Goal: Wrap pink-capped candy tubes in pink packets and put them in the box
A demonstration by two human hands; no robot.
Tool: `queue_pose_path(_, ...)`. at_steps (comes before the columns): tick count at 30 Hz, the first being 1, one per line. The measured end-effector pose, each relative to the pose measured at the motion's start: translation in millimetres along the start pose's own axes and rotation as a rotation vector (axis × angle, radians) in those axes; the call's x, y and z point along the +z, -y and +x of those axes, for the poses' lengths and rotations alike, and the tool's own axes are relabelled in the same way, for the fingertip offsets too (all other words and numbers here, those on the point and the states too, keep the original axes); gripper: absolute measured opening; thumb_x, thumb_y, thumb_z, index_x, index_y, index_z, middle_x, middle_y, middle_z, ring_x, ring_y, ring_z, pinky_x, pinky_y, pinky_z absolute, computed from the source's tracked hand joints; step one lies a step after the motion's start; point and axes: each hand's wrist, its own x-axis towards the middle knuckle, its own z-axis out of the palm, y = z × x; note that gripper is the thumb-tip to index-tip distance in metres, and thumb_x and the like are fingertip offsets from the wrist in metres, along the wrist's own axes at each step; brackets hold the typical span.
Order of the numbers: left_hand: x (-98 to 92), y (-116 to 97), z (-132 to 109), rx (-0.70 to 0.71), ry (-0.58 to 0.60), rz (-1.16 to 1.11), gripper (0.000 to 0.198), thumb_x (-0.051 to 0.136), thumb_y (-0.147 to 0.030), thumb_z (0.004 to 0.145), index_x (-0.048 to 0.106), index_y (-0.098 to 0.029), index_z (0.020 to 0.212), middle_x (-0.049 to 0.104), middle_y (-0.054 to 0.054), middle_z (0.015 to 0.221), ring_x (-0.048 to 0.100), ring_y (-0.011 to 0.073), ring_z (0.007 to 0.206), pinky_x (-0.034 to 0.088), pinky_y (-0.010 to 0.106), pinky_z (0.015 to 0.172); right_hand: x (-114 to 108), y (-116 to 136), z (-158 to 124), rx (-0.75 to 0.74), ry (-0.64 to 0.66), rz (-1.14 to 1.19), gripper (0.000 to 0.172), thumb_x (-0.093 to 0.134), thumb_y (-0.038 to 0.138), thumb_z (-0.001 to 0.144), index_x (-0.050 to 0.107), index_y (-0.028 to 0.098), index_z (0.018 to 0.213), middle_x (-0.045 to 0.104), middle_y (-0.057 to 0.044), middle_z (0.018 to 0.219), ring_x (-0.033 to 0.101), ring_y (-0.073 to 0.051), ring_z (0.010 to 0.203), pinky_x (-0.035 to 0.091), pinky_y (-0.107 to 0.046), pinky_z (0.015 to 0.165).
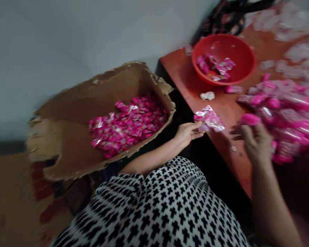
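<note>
My left hand pinches a shiny pink foil packet by its near edge, over the edge of the orange-red table. Closed round a small bright-pink rounded piece, my right hand is above the table, a little to the right of the packet. The lower part of that piece is hidden by the fingers, and the hand is slightly blurred. Beside my right hand lies a heap of clear, pink-ended pieces; their exact kind is hard to make out.
On my left stands an open cardboard box with torn edges, holding many pink foil packets. A red bowl with several packets sits at the table's back. Behind the heap lie translucent whitish pieces. A crumpled white scrap is near the bowl.
</note>
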Motion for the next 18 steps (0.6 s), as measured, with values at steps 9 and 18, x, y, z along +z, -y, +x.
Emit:
queue_pose_path(9,14.4,17,4,-0.006,0.033,-0.109,0.021,0.078,-0.023,0.069,0.061,-0.012,0.072,0.068,0.005,0.071,0.067,0.0146,0.067,0.054,0.029,0.076,57,-8,-70,0.234,0.132,0.383,0.031,0.063,0.047,0.080,0.061,0.019,0.094,0.066,-0.001,0.074,0.062,-0.010,0.057,0.054,-0.023,0.051)
queue_pose_path(18,25.8,26,-3,0.155,0.150,0.177,0.032,0.084,-0.030,0.058,0.062,-0.010,0.068,0.065,0.002,0.065,0.062,0.0110,0.058,0.052,0.025,0.063,56,-21,-70,0.233,0.123,0.489,0.032,0.064,0.048,0.079,0.061,0.019,0.092,0.065,0.000,0.071,0.060,-0.010,0.052,0.053,-0.023,0.048)
